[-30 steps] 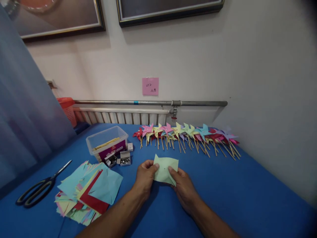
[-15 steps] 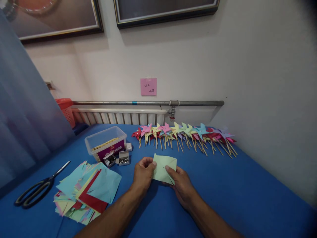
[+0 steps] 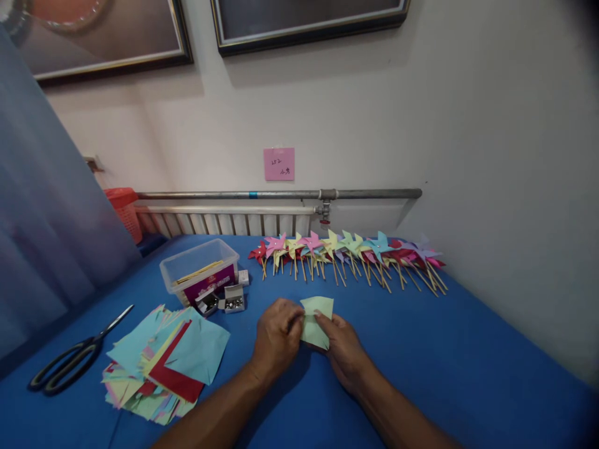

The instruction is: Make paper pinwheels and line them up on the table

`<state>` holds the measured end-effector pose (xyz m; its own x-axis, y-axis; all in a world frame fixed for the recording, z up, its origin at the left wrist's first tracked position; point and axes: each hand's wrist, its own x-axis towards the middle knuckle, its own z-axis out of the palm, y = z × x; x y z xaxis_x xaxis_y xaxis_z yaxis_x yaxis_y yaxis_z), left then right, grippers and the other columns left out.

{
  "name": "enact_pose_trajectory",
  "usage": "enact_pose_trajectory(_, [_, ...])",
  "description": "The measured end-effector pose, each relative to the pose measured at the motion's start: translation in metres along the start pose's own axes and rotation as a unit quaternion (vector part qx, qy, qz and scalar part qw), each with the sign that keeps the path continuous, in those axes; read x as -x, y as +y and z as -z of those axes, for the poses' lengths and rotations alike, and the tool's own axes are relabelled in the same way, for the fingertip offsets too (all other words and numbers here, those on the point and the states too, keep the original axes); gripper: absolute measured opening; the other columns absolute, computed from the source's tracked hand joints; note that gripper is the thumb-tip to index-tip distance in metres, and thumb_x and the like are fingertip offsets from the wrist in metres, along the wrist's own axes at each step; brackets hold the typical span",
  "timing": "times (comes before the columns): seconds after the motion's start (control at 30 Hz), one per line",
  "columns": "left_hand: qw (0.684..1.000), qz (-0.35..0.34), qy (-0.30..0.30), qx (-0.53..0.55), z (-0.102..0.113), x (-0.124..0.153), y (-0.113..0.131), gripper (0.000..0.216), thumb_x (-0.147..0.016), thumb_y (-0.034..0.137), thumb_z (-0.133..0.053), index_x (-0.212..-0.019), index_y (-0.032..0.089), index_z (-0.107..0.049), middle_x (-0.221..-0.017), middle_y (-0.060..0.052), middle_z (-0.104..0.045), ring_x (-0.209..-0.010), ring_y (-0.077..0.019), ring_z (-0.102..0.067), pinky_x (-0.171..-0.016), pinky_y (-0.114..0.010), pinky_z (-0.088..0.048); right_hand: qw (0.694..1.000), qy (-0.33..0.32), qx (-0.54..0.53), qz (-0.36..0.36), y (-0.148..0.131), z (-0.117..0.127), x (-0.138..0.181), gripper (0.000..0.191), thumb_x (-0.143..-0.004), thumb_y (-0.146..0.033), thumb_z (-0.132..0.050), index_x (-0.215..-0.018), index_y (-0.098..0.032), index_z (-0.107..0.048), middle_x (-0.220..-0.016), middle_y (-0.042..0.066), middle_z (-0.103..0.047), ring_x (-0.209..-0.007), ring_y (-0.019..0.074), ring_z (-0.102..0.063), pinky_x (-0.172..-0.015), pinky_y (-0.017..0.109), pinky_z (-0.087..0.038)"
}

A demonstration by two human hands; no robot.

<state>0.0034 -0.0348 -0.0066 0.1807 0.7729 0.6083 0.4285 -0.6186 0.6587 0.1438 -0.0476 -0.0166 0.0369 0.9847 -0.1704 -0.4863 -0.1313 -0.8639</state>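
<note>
Both my hands hold a pale green paper square (image 3: 317,318) just above the blue table (image 3: 468,362). My left hand (image 3: 277,340) pinches its left side with fingers curled over the paper. My right hand (image 3: 344,349) grips its lower right part, thumb on top. The sheet is partly folded, and only its upper right portion shows between the hands.
A stack of coloured paper squares (image 3: 163,365) lies to the left, with black scissors (image 3: 70,362) beyond it. A clear box with sticks (image 3: 199,268) and small open boxes of pins (image 3: 231,300) stand behind. A row of finished pinwheels (image 3: 350,252) lies along the back by the radiator.
My left hand has moved right over the green paper, folding its left part inward; less of the sheet shows now. The view has shifted slightly.
</note>
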Motion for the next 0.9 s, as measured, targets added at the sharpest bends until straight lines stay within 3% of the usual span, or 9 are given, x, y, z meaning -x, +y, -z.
enact_pose_trajectory(0.33, [0.96, -0.104, -0.029, -0.259, 0.002, 0.0034, 0.0012, 0.021, -0.093, 0.015, -0.05, -0.087, 0.02, -0.07, -0.09, -0.008, -0.068, -0.082, -0.02, -0.059, -0.075, -0.035, -0.037, 0.999, 0.015, 0.019, 0.031, 0.0036, 0.0024, -0.002, 0.042, -0.068, -0.054, -0.08, -0.084, -0.016, -0.071, -0.073, 0.004, -0.074, -0.078, 0.0259, -0.071, -0.066, 0.033, -0.052])
enact_pose_trajectory(0.5, [0.941, -0.139, -0.015, -0.309, 0.0001, 0.0034, -0.0021, 0.022, -0.092, 0.013, -0.051, -0.081, 0.02, -0.069, -0.087, -0.007, -0.067, -0.078, -0.0187, -0.056, -0.072, -0.035, -0.035, 0.999, -0.007, 0.032, 0.032, 0.0034, 0.0009, -0.0011, 0.044, -0.068, -0.055, -0.08, -0.084, -0.016, -0.071, -0.073, 0.005, -0.075, -0.072, 0.0244, -0.07, -0.062, 0.031, -0.051])
enact_pose_trajectory(0.63, [0.946, -0.136, -0.02, -0.295, 0.0007, 0.0051, 0.0014, 0.022, -0.093, 0.015, -0.05, -0.082, 0.019, -0.069, -0.089, -0.007, -0.067, -0.078, -0.0186, -0.056, -0.073, -0.035, -0.035, 0.997, 0.001, 0.063, 0.044, 0.0044, 0.0033, -0.0032, 0.046, -0.064, -0.051, -0.083, -0.091, -0.016, -0.072, -0.075, 0.005, -0.076, -0.067, 0.0234, -0.069, -0.059, 0.03, -0.05])
enact_pose_trajectory(0.77, [0.982, -0.042, -0.036, -0.178, 0.0026, 0.004, 0.0064, 0.013, -0.09, 0.023, -0.056, -0.091, 0.019, -0.069, -0.092, -0.006, -0.067, -0.085, -0.0196, -0.058, -0.078, -0.034, -0.038, 0.992, 0.025, 0.106, 0.067, 0.0032, 0.0064, -0.005, 0.042, -0.065, -0.048, -0.082, -0.091, -0.016, -0.074, -0.079, 0.006, -0.077, -0.07, 0.0242, -0.069, -0.063, 0.031, -0.051])
enact_pose_trajectory(0.83, [0.994, 0.06, -0.03, -0.087, 0.0015, 0.0015, 0.0051, 0.013, -0.086, 0.026, -0.06, -0.093, 0.018, -0.068, -0.089, -0.005, -0.067, -0.083, -0.0182, -0.058, -0.076, -0.031, -0.04, 0.991, 0.02, 0.114, 0.072, 0.0028, 0.0073, -0.0055, 0.042, -0.067, -0.049, -0.081, -0.092, -0.016, -0.074, -0.08, 0.006, -0.077, -0.072, 0.025, -0.069, -0.067, 0.033, -0.053])
enact_pose_trajectory(0.9, [0.984, 0.175, -0.037, 0.015, -0.001, -0.0018, 0.0012, 0.015, -0.082, 0.03, -0.063, -0.087, 0.016, -0.067, -0.08, -0.003, -0.065, -0.074, -0.0157, -0.057, -0.068, -0.028, -0.041, 0.989, 0.009, 0.123, 0.076, 0.0034, 0.0082, -0.0063, 0.044, -0.068, -0.051, -0.079, -0.094, -0.016, -0.074, -0.081, 0.006, -0.077, -0.073, 0.0256, -0.07, -0.069, 0.034, -0.053])
